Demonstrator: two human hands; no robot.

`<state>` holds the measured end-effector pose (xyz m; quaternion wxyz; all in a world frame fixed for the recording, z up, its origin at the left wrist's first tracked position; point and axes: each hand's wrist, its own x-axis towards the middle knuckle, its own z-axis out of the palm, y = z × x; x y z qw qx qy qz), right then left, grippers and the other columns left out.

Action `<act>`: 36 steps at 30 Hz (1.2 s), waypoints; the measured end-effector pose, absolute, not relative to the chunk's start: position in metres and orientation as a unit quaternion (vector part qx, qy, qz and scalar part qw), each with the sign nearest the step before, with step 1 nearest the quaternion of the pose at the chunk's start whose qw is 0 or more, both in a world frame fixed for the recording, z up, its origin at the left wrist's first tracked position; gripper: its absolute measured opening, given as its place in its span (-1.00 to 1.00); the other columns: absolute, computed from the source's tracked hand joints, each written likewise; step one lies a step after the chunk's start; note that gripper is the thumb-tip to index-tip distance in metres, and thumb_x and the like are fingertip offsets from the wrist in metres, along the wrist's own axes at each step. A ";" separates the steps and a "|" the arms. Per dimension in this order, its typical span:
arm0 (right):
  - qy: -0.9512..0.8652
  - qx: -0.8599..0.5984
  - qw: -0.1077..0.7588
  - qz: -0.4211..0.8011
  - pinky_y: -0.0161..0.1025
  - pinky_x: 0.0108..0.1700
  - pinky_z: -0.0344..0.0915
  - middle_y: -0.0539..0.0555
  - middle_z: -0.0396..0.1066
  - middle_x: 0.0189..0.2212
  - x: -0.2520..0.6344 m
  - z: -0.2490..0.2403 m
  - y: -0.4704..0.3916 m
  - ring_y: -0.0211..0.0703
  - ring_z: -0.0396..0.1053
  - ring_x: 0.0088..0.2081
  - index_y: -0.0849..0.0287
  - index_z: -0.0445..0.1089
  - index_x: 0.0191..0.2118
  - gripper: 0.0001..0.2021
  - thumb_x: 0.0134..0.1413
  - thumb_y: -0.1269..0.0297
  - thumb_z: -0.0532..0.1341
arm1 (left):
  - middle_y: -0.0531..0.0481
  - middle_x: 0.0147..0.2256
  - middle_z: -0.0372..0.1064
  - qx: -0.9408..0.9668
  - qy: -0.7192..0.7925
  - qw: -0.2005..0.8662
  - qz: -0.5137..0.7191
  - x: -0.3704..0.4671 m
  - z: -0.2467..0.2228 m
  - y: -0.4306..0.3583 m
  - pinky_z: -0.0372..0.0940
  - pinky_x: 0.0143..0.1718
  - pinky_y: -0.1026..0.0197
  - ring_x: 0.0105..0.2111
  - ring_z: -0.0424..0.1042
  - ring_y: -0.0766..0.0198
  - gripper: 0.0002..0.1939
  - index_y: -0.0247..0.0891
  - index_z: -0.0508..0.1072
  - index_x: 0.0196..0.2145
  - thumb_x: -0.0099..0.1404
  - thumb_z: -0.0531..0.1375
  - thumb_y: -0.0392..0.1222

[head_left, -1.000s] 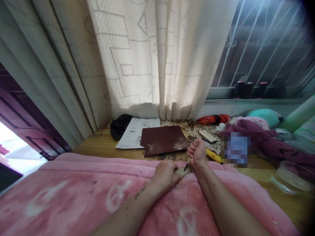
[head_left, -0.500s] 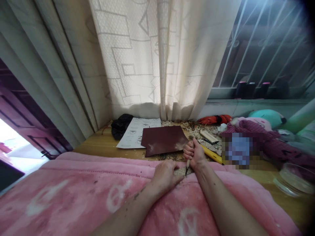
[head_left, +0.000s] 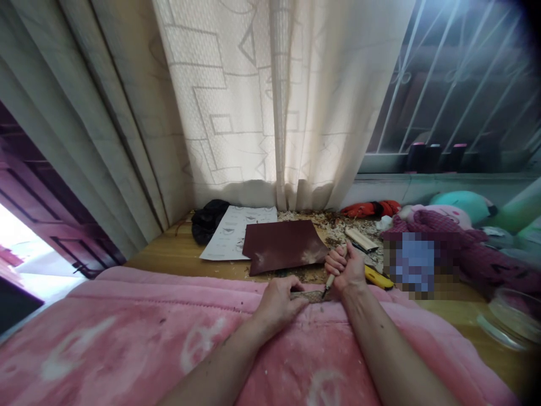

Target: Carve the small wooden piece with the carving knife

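My left hand (head_left: 279, 301) is closed around the left end of a small carved wooden piece (head_left: 313, 296), brownish with a textured surface. The piece lies low over the pink quilt (head_left: 220, 324). In the fist of my right hand (head_left: 349, 269) is a carving knife (head_left: 330, 281) with a pale wooden handle, slanting down to the left. Its dark metal tip is at the right part of the piece; whether it bites into the wood is too small to tell.
Wood shavings (head_left: 325, 221) cover the wooden table (head_left: 164, 248) around a dark brown sheet (head_left: 285, 242) and a printed white paper (head_left: 224, 237). Right of them are a pale wooden block (head_left: 361, 239), a yellow-handled cutter (head_left: 378, 277), stuffed toys (head_left: 452, 214) and a clear bowl (head_left: 507, 321).
My right hand has moved slightly right with the carving knife, which is now tilted more. The wooden piece in my left hand has turned to lie flatter, and more of the knife's handle shows.
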<state>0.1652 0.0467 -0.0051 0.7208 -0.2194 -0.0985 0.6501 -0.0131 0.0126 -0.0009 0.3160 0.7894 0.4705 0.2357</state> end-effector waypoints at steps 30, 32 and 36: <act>-0.058 -0.249 0.728 0.636 -0.47 -0.81 -0.27 -0.18 -0.15 -0.83 0.158 -0.005 0.047 -0.44 -0.24 -0.82 0.18 0.02 -0.66 -0.63 0.13 0.18 -0.07 | 0.04 -0.30 0.46 0.851 0.437 0.236 0.170 -0.015 0.000 0.015 0.19 -0.36 0.30 -0.33 0.39 0.21 -0.65 -0.06 0.46 -0.13 0.09 0.14 -0.08; -0.054 -0.243 0.730 0.636 -0.47 -0.81 -0.27 -0.18 -0.15 -0.83 0.158 -0.005 0.047 -0.44 -0.24 -0.82 0.18 0.02 -0.66 -0.64 0.12 0.18 -0.06 | 0.04 -0.29 0.46 0.856 0.435 0.228 0.162 -0.014 0.004 0.013 0.19 -0.37 0.30 -0.32 0.39 0.20 -0.64 -0.05 0.44 -0.10 0.11 0.12 -0.07; -0.051 -0.242 0.733 0.633 -0.47 -0.82 -0.26 -0.18 -0.14 -0.83 0.158 -0.005 0.046 -0.43 -0.23 -0.83 0.17 0.02 -0.65 -0.65 0.12 0.19 -0.06 | 0.06 -0.28 0.47 0.857 0.446 0.219 0.137 -0.013 0.010 0.010 0.20 -0.37 0.31 -0.31 0.40 0.19 -0.59 0.00 0.40 -0.07 0.08 0.15 -0.04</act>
